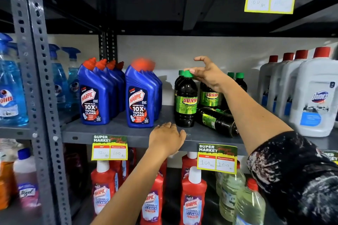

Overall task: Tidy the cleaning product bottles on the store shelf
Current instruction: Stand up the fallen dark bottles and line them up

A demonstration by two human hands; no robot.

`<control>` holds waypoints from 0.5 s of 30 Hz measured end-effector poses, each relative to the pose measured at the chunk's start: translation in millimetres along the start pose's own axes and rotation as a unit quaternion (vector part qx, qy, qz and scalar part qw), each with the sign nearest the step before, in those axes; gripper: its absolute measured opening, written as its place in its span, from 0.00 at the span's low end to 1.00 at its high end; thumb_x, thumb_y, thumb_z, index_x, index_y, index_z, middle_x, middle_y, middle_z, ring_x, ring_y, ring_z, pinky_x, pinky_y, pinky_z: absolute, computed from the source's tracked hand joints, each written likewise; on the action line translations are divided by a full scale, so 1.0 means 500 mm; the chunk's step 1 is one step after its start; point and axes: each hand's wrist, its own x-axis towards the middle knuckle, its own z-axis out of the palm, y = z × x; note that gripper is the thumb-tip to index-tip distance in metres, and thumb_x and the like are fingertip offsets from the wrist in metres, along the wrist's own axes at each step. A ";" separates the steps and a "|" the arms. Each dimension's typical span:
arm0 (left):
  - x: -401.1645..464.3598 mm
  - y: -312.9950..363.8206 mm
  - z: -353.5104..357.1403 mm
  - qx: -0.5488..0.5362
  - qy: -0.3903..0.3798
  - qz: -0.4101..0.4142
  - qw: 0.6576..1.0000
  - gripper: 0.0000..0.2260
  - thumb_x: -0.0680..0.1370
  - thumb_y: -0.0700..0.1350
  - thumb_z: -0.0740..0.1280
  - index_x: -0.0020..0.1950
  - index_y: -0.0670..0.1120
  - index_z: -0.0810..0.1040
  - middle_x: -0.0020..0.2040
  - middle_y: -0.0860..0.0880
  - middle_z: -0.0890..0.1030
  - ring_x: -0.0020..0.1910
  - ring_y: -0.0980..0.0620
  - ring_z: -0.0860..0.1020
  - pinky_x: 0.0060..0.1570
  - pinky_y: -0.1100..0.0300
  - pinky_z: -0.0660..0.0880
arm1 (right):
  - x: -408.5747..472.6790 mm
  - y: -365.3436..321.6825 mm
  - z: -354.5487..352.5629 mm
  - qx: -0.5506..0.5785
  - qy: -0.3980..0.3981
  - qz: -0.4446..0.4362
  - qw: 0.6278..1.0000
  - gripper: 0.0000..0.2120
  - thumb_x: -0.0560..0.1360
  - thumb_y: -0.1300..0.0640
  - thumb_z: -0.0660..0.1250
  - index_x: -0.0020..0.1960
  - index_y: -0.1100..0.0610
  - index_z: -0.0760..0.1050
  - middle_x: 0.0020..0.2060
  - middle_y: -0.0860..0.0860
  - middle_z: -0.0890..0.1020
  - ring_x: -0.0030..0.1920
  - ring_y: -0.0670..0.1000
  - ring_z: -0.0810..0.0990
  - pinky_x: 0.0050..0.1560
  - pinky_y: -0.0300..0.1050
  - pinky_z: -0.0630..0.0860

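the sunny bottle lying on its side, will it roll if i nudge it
Probably. The fallen bottle looks round-bodied and lies tilted against upright ones, so a push could roll it toward the shelf edge. It looks full of dark liquid, so likely heavy for its size. Its glossy surface may be slippery.

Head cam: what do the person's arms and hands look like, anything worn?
Both hands are bare: no gloves, rings or watch visible on the left hand or right hand. The left forearm is uncovered as far as the frame shows. The right upper arm carries a short dark sleeve with a mottled whitish-pink print.

Blurred red cap point(143, 64); bottom-right bottle point(248, 210) edge-cropped.
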 end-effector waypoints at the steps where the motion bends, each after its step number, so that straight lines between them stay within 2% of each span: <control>1: 0.000 -0.001 0.001 0.002 0.001 0.000 1.000 0.28 0.81 0.56 0.46 0.76 0.42 0.60 0.77 0.44 0.60 0.76 0.47 0.58 0.74 0.52 0.54 | 0.001 -0.001 -0.002 0.007 -0.010 0.005 1.000 0.19 0.77 0.69 0.62 0.63 0.57 0.62 0.59 0.64 0.79 0.48 0.52 0.81 0.51 0.38 0.80; 6: 0.002 0.001 -0.006 0.004 -0.007 -0.003 1.000 0.28 0.81 0.56 0.46 0.77 0.43 0.59 0.78 0.45 0.59 0.76 0.48 0.58 0.74 0.53 0.54 | -0.004 -0.005 -0.007 -0.014 -0.008 0.004 1.000 0.22 0.77 0.64 0.65 0.68 0.58 0.62 0.54 0.60 0.81 0.53 0.54 0.81 0.59 0.41 0.78; 9: 0.004 0.008 -0.018 0.001 -0.031 -0.021 0.999 0.29 0.81 0.58 0.47 0.77 0.43 0.59 0.78 0.45 0.58 0.77 0.48 0.57 0.74 0.52 0.54 | -0.014 0.020 -0.032 -0.123 0.051 0.046 0.990 0.26 0.78 0.54 0.64 0.72 0.59 0.60 0.53 0.57 0.79 0.56 0.54 0.79 0.62 0.46 0.73; 10: 0.006 0.012 -0.025 -0.004 -0.049 -0.028 0.998 0.31 0.80 0.61 0.47 0.76 0.43 0.59 0.78 0.44 0.58 0.77 0.47 0.58 0.74 0.51 0.55 | -0.020 0.030 -0.044 -0.210 0.052 0.073 0.974 0.29 0.78 0.52 0.64 0.74 0.60 0.59 0.55 0.57 0.78 0.56 0.54 0.77 0.61 0.47 0.72; 12: 0.018 0.029 -0.043 -0.019 -0.094 -0.049 0.994 0.36 0.77 0.68 0.45 0.76 0.44 0.61 0.77 0.43 0.59 0.76 0.45 0.59 0.72 0.48 0.57 | -0.039 0.051 -0.062 -0.398 -0.005 0.151 0.905 0.37 0.76 0.48 0.66 0.76 0.62 0.53 0.68 0.58 0.71 0.67 0.57 0.71 0.67 0.50 0.67; 13: 0.025 0.038 -0.049 -0.020 -0.111 -0.060 0.992 0.38 0.76 0.70 0.44 0.76 0.45 0.62 0.77 0.42 0.60 0.75 0.44 0.60 0.72 0.48 0.57 | -0.053 0.063 -0.062 -0.455 -0.051 0.193 0.868 0.41 0.74 0.47 0.68 0.77 0.62 0.50 0.74 0.58 0.64 0.72 0.58 0.66 0.71 0.52 0.64; 14: 0.032 0.045 -0.050 -0.014 -0.117 -0.067 0.991 0.40 0.75 0.71 0.43 0.76 0.46 0.61 0.77 0.42 0.60 0.75 0.44 0.60 0.71 0.47 0.57 | -0.068 0.072 -0.054 -0.482 -0.091 0.230 0.840 0.44 0.73 0.45 0.69 0.77 0.62 0.49 0.76 0.58 0.59 0.74 0.59 0.62 0.72 0.53 0.63; 15: 0.036 0.049 -0.046 -0.005 -0.115 -0.071 0.991 0.41 0.74 0.72 0.44 0.77 0.46 0.59 0.77 0.41 0.60 0.75 0.43 0.60 0.72 0.47 0.56 | -0.079 0.083 -0.043 -0.496 -0.114 0.249 0.824 0.45 0.72 0.44 0.70 0.77 0.62 0.51 0.76 0.58 0.59 0.74 0.59 0.63 0.72 0.52 0.64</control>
